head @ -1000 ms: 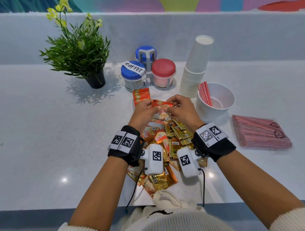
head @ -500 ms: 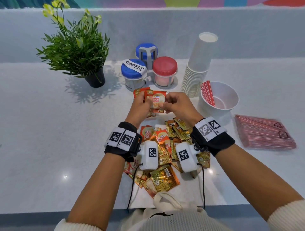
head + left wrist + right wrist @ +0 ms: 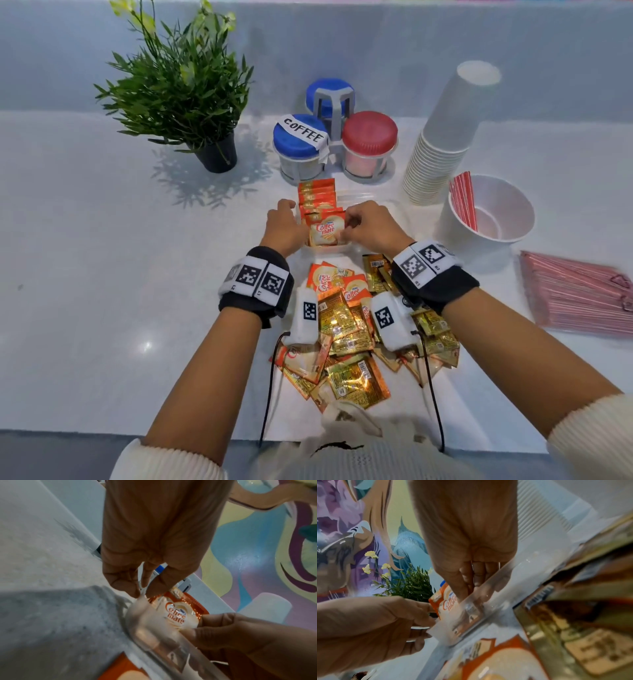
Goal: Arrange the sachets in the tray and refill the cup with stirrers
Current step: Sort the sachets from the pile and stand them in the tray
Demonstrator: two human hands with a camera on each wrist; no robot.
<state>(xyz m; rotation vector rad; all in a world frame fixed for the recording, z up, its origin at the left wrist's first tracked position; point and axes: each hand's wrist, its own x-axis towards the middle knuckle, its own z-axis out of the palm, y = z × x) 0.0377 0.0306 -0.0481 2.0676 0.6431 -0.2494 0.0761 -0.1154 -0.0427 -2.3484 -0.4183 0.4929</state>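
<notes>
A clear tray [image 3: 330,247] holds a row of upright orange sachets [image 3: 317,195]. The front Coffee-mate sachet [image 3: 324,232] stands at the tray's near end. My left hand [image 3: 295,223] pinches its left edge and my right hand [image 3: 346,226] pinches its right edge. The left wrist view shows my left hand [image 3: 142,589] at the sachet [image 3: 176,615], just over the tray wall [image 3: 154,635]. In the right wrist view my right hand [image 3: 467,588] holds the sachet [image 3: 446,602]. A white cup [image 3: 513,236] on the right holds a few red stirrers [image 3: 464,200].
A loose pile of gold and orange sachets [image 3: 346,329] lies under my wrists. A flat stack of pink stirrers [image 3: 575,298] lies at the far right. Stacked paper cups [image 3: 445,137], lidded canisters [image 3: 301,144] and a potted plant [image 3: 181,96] stand behind the tray.
Both hands carried the Coffee-mate sachet from above the pile forward to the tray and lowered it upright at the front of the row.
</notes>
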